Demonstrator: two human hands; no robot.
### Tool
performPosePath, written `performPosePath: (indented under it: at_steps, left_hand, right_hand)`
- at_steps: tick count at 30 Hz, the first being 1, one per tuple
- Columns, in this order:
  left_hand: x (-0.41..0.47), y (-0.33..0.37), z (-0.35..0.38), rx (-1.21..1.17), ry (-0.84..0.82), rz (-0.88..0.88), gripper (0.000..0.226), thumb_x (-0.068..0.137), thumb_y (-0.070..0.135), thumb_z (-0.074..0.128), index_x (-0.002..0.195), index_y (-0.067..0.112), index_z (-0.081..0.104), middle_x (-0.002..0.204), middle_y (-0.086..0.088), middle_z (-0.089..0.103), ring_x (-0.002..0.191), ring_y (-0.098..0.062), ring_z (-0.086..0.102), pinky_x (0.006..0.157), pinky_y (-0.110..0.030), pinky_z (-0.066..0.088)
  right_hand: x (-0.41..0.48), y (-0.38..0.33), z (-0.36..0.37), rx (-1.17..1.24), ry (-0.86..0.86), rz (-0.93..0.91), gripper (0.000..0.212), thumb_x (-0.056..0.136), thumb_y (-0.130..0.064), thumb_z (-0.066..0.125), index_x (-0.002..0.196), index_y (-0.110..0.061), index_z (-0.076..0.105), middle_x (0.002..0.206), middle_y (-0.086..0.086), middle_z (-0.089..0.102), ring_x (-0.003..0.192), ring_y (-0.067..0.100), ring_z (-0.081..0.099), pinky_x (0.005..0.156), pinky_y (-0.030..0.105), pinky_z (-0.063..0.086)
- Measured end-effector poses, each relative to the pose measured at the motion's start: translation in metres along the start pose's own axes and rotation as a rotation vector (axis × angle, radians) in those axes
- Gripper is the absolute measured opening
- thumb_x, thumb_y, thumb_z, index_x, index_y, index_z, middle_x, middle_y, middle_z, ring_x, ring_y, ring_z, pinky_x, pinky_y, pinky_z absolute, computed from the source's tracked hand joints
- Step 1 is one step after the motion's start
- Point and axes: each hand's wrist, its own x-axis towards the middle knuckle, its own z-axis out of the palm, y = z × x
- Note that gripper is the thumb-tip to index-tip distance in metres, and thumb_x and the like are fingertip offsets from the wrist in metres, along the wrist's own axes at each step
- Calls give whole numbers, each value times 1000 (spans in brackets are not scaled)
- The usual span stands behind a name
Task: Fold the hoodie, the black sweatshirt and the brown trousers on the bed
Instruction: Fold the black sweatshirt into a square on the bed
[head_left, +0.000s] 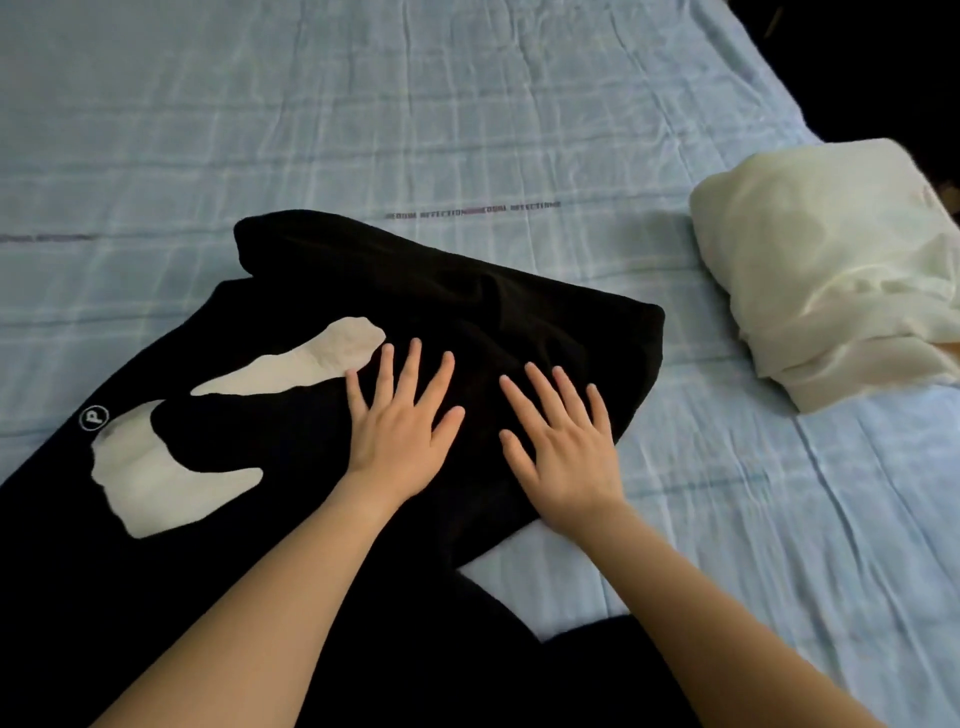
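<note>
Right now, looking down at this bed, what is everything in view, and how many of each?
black sweatshirt: one, black with white print patches, spread over the left and middle of the bed, its right part folded over.
cream garment: one, cream-white, folded into a bundle near the bed's right edge, probably the hoodie.
bed sheet: one, pale blue with faint checks, wrinkled, covering the bed.
left hand: one, flat with fingers spread, presses on the sweatshirt beside the upper white patch.
right hand: one, flat with fingers spread, presses on the sweatshirt's folded part.
</note>
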Motion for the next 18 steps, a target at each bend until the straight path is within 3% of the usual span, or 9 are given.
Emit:
performPosePath:
  at_steps: [5, 8, 10, 12, 15, 18]
  left_hand:
    - [-13, -7, -40, -187, -173, 57, 61, 100, 56, 20, 155, 37, 4, 165, -1, -5, 151, -24, -12, 119, -55, -3]
    - [-86, 4, -59, -398, -24, 245, 58, 100, 52, 23, 153, 30, 26, 162, 1, 20, 151, -19, 8, 121, -47, 4]
    - [-155, 20, -55, -433, 21, 456, 54, 101, 50, 28, 148, 27, 39, 157, 6, 34, 149, -16, 19, 122, -47, 8]
    - [-201, 30, -33, -369, -62, 525, 57, 101, 54, 27, 150, 28, 36, 158, 11, 30, 150, -13, 14, 121, -49, 10]
    - [-220, 38, 0, -309, -152, 462, 61, 100, 55, 28, 155, 30, 15, 161, 14, 13, 151, -10, -1, 122, -49, 6]
    - [-219, 45, 8, -366, -85, 435, 54, 102, 45, 35, 152, 27, 29, 158, 11, 29, 150, -15, 14, 121, -47, 6]
  right_hand:
    - [-14, -1, -25, 81, -88, -16, 53, 106, -45, 32, 158, -31, 27, 166, -3, 20, 155, 20, 8, 125, 44, 3]
    - [-84, 5, -51, 380, -15, 21, 43, 106, -35, 43, 145, -20, 49, 150, -4, 47, 145, 14, 32, 120, 32, 24]
    - [-147, 12, -61, 402, -6, 44, 40, 103, -37, 43, 136, -20, 57, 139, -8, 55, 133, 9, 44, 113, 21, 30]
    - [-192, 22, -60, 350, -100, 27, 44, 100, -41, 45, 136, -19, 60, 136, -8, 58, 132, 12, 47, 113, 31, 35]
    - [-225, 31, -46, 166, -208, -30, 50, 97, -37, 62, 143, -18, 56, 147, -3, 53, 145, 21, 38, 120, 48, 29]
    - [-229, 24, -33, 81, -139, -26, 39, 94, -21, 69, 132, -11, 65, 136, 5, 63, 134, 30, 53, 113, 53, 37]
